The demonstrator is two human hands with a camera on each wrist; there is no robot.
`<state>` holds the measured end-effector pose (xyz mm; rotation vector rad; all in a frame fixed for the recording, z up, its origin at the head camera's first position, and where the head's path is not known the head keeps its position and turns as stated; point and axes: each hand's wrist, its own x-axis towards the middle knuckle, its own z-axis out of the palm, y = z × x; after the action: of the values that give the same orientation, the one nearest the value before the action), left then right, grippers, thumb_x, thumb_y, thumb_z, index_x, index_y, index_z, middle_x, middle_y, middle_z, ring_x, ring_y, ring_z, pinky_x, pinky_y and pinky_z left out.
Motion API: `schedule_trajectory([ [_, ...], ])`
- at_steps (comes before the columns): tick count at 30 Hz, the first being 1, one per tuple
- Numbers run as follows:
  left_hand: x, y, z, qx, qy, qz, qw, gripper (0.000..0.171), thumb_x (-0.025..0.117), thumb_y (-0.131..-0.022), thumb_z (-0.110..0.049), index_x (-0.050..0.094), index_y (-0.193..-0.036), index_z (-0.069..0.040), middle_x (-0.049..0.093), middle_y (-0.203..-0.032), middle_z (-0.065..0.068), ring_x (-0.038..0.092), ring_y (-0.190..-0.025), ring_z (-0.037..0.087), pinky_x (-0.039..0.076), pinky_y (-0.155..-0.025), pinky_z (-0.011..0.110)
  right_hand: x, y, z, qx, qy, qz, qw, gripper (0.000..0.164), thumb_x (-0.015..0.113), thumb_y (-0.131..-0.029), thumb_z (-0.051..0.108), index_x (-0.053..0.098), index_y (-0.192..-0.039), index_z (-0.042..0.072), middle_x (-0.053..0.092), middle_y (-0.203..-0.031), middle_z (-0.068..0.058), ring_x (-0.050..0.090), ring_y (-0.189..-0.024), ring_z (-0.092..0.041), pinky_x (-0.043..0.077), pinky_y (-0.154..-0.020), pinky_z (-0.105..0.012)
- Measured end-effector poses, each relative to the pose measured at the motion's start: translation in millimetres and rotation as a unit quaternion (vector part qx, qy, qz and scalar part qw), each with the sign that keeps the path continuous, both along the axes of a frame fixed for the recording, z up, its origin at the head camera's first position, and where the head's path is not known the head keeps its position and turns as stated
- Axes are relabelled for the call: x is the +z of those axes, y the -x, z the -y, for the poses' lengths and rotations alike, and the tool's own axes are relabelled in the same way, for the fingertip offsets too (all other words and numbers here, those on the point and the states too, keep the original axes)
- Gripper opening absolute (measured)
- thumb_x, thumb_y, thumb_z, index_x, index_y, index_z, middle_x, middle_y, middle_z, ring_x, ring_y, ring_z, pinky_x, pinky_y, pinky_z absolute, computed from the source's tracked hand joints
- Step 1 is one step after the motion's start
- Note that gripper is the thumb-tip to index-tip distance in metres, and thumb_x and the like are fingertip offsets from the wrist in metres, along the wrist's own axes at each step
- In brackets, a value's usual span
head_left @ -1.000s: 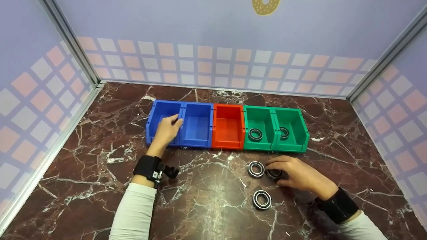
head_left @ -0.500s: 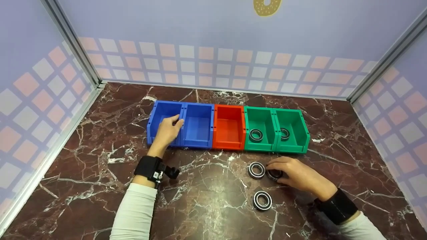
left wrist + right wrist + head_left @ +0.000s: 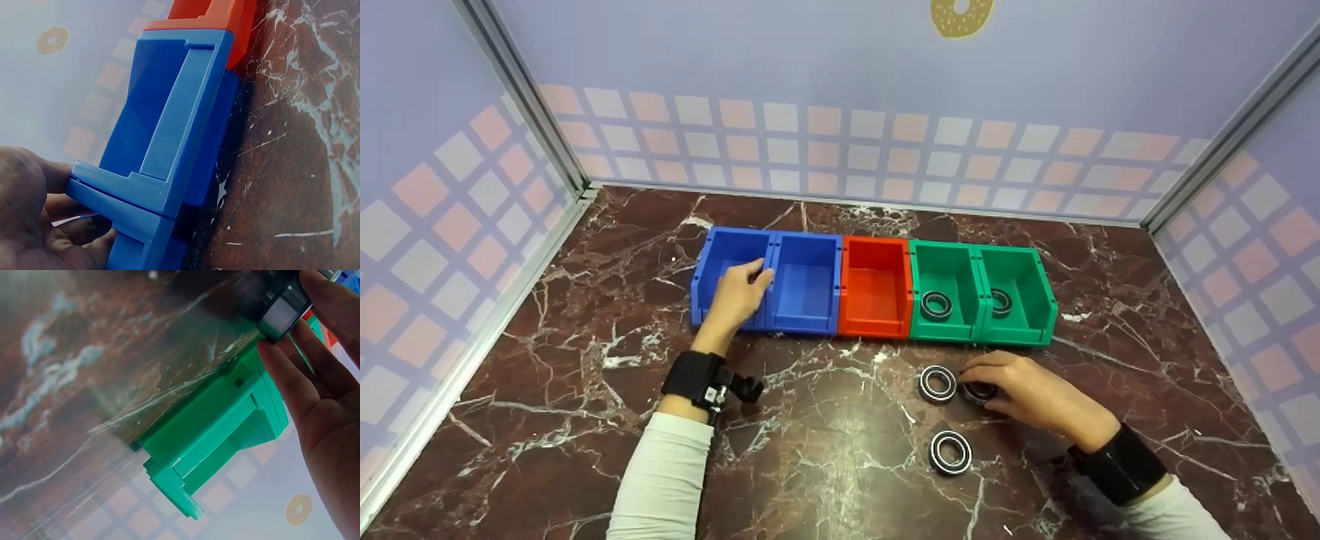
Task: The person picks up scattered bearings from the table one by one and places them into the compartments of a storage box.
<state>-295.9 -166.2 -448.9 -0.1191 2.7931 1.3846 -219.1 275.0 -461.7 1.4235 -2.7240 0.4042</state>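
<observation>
My left hand [image 3: 739, 294] reaches over the leftmost blue bin [image 3: 706, 281] and grips the wall it shares with the second blue bin [image 3: 804, 289]. In the left wrist view, fingers of the left hand [image 3: 39, 219] lie on both sides of the wall [image 3: 121, 194], their tips partly hidden. My right hand [image 3: 1024, 394] holds a dark ball bearing [image 3: 979, 391] between thumb and fingers, low over the table; the right wrist view shows the bearing's side [image 3: 281, 315]. Just left of it lies another ball bearing [image 3: 937, 384], flat. A third bearing [image 3: 950, 453] lies nearer the front.
A red bin [image 3: 875, 292] stands mid-row, joined to the blue ones. In the left green bin [image 3: 952, 262] lies a bearing [image 3: 936, 305], and the right green bin [image 3: 1020, 277] holds another bearing [image 3: 1000, 302]. Patterned panels [image 3: 840, 142] enclose the marbled table [image 3: 825, 420].
</observation>
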Motion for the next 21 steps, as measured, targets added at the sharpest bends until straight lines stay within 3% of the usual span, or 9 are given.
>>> schedule_trajectory([
  [11,-1.1,1.3,0,0.001,-0.011,0.002,0.9999,0.054,0.047,-0.105,-0.028,0.039,-0.149,0.001,0.042,-0.153,0.020,0.038,-0.145,0.032,0.033,-0.121,0.044,7.6,0.0,-1,0.006,0.009,-0.009,1.000,0.041,0.083,-0.074,0.004,0.071,-0.112,0.014,0.069,-0.113,0.000,0.064,-0.108,-0.017,0.055,-0.091,-0.036],
  [21,-0.9,0.5,1,-0.008,0.006,-0.006,0.9999,0.053,0.046,-0.105,-0.027,0.038,-0.149,0.002,0.042,-0.153,0.022,0.038,-0.144,0.034,0.034,-0.119,0.046,17.5,0.6,-2,0.010,0.001,-0.010,1.000,0.046,0.085,-0.071,0.003,0.072,-0.115,0.010,0.068,-0.118,-0.008,0.064,-0.110,-0.023,0.057,-0.089,-0.040],
])
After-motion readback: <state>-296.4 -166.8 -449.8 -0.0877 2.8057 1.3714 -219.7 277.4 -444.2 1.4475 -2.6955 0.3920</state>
